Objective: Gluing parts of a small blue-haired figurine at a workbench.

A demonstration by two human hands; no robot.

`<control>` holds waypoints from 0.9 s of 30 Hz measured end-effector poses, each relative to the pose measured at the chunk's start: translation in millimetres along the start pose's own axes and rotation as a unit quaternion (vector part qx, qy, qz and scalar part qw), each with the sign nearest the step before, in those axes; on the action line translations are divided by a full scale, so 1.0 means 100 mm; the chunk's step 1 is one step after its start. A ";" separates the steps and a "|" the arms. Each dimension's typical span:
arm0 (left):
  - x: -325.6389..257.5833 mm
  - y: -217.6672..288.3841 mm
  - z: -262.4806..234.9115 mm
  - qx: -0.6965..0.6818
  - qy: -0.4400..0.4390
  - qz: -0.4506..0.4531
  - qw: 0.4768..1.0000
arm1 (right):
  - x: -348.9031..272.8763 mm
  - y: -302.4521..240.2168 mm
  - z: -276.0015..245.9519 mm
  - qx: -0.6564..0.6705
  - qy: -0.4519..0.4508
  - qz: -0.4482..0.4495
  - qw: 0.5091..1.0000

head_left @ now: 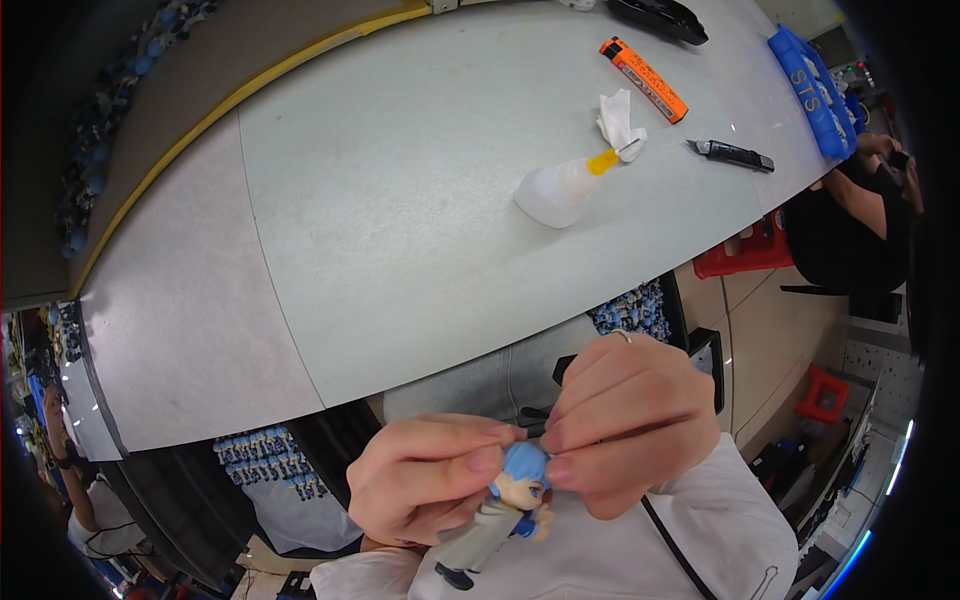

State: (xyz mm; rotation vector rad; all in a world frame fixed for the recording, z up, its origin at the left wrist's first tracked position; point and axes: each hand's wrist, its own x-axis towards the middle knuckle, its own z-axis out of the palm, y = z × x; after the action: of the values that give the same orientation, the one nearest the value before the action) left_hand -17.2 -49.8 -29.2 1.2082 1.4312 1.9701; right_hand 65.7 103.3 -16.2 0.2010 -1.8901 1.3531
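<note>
Apparently the figurine (492,520) is a light piece of moulded plastic, hard rather than soft, so its weight should trouble neither hand. It is held in the air above the person's white-clothed lap, just short of the near edge of the surface (400,220), tilted with its head toward the upper right and its dark shoes (455,576) toward the lower left. The left hand (425,480) is closed on it, thumb and fingers pinching one side of the blue hair (526,460); the right hand (630,425) is curled in from the other side, its fingertips drawn together on the hair, though their exact contact is hidden. The smooth, rounded head probably slips a little under a light pinch, and the painted face could scuff if a nail strays onto it. The bent arm at the front looks the most breakable part and the shoes are small, so the broad grey coat (470,535) is likely the safer place to steady it, leaving the hair to the fingertips.
</note>
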 end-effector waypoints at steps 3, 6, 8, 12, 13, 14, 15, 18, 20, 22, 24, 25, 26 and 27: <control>0.00 0.01 0.02 -0.011 0.017 -0.013 1.000 | 0.02 0.00 0.00 -0.011 0.009 -0.011 1.000; -0.01 -0.03 0.09 0.002 0.086 0.012 0.996 | 0.03 0.02 0.03 -0.019 0.017 -0.025 0.999; -0.03 0.03 0.11 0.015 0.088 -0.017 0.996 | 0.04 0.01 0.01 -0.026 0.016 -0.030 0.999; 0.05 0.05 0.14 0.074 0.099 0.033 0.992 | 0.04 -0.02 0.00 -0.043 0.015 -0.037 0.998; 0.05 0.04 0.15 0.075 0.100 0.032 0.992 | 0.04 -0.01 0.00 -0.041 0.014 -0.037 0.998; 0.04 0.02 0.16 0.093 0.116 0.056 0.987 | 0.05 -0.01 -0.01 -0.041 0.008 -0.039 0.998; 0.03 0.02 0.17 0.112 0.131 0.079 0.982 | 0.05 -0.01 -0.01 -0.040 0.001 -0.042 0.998; 0.03 0.03 0.18 0.122 0.140 0.079 0.979 | 0.05 -0.02 0.00 -0.053 0.003 -0.040 0.998; 0.05 0.02 0.22 0.124 0.149 0.085 0.977 | 0.05 -0.03 -0.03 -0.054 -0.001 -0.039 0.998; 0.06 0.02 0.22 0.128 0.158 0.091 0.975 | 0.05 -0.03 -0.04 -0.053 -0.005 -0.037 0.998; 0.06 0.02 0.21 0.130 0.144 0.094 0.976 | 0.04 -0.04 -0.04 -0.051 -0.006 -0.029 0.998; 0.07 0.03 0.21 0.130 0.144 0.094 0.976 | 0.04 -0.04 -0.04 -0.051 -0.006 -0.029 0.998; 0.07 0.03 0.21 0.132 0.143 0.089 0.977 | 0.05 -0.04 -0.04 -0.051 -0.007 -0.028 0.998; 0.07 0.03 0.21 0.133 0.142 0.085 0.977 | 0.05 -0.04 -0.05 -0.052 -0.008 -0.026 0.998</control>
State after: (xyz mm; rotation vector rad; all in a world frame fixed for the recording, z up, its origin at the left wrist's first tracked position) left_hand -2.7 -34.3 -21.4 1.2335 1.8383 2.1894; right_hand 66.8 107.2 -9.3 0.2079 -1.9488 1.2177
